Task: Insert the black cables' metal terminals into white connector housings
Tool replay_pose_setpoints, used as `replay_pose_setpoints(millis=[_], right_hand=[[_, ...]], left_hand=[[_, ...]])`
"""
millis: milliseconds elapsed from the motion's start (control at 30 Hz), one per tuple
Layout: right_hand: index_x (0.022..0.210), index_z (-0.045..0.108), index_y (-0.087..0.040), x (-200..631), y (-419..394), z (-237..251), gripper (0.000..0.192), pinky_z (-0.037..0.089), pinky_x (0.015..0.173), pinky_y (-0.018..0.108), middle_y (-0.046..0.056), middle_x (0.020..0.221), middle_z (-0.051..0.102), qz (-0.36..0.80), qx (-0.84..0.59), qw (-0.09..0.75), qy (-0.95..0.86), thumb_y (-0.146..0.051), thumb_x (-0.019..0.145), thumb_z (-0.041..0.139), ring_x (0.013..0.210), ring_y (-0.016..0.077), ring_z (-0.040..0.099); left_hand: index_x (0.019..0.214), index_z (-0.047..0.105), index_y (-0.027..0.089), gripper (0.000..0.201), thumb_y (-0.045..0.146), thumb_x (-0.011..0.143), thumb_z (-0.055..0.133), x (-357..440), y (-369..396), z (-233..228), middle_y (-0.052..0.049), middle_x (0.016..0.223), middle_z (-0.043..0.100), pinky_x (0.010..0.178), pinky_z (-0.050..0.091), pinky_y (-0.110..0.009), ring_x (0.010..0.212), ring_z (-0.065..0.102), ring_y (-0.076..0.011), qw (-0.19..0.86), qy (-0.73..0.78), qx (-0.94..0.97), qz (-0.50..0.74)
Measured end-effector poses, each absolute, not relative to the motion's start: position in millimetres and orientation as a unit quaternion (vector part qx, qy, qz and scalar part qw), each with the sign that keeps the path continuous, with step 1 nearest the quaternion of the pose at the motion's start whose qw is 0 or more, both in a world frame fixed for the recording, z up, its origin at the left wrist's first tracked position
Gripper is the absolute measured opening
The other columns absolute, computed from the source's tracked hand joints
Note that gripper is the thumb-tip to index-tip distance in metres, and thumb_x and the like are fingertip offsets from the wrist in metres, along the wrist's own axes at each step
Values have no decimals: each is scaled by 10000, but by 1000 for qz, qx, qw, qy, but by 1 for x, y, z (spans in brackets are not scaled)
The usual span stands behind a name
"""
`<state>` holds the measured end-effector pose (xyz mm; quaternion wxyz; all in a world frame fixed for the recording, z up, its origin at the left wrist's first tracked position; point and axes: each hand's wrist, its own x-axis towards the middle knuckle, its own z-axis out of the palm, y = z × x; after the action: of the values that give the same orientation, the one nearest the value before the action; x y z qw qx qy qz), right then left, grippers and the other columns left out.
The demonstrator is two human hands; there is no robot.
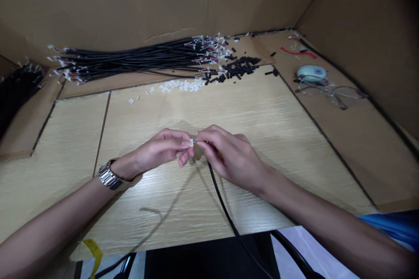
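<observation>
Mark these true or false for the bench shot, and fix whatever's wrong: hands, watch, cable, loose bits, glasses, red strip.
1. The left hand holds a small white connector. True.
2. The metal watch is on the right wrist. False: the watch is on the left wrist.
3. A black cable runs from the right hand over the table's near edge. True.
4. Loose white pieces lie on the near side of the cable bundle. True.
5. The glasses are left of the cable bundle. False: the glasses are right of it.
6. The red strip is nearer the hands than the glasses. False: the red strip is farther away.
</observation>
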<state>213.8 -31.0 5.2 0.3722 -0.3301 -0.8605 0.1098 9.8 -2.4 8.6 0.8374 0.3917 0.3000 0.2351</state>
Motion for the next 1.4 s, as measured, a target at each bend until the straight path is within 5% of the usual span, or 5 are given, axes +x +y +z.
replay_pose_setpoints(millis=[467,867,1400], right_hand=[[1065,521,-163,213,-34,1,142,498,592,235,53,888,672,90,-314,358,-875,-106,972,429,763,143,664],[1018,571,-182,213,-28,5,105,498,678,227,22,850,662,229,-337,410,-816,-134,971,490,747,113,630],[958,569,-184,215,-27,7,86,481,647,229,21,850,638,208,-346,350,-846,-160,966,487,727,119,622]], left_hand=[[716,712,100,152,239,778,717,9,-3,7,-40,631,665,545,408,-225,538,559,-97,832,314,397,228],[809,737,108,181,254,877,656,9,-6,2,-48,748,677,652,451,-243,642,583,-109,795,292,445,292],[802,740,112,198,271,883,654,10,-8,4,-41,722,679,648,461,-230,645,597,-105,774,315,469,287]])
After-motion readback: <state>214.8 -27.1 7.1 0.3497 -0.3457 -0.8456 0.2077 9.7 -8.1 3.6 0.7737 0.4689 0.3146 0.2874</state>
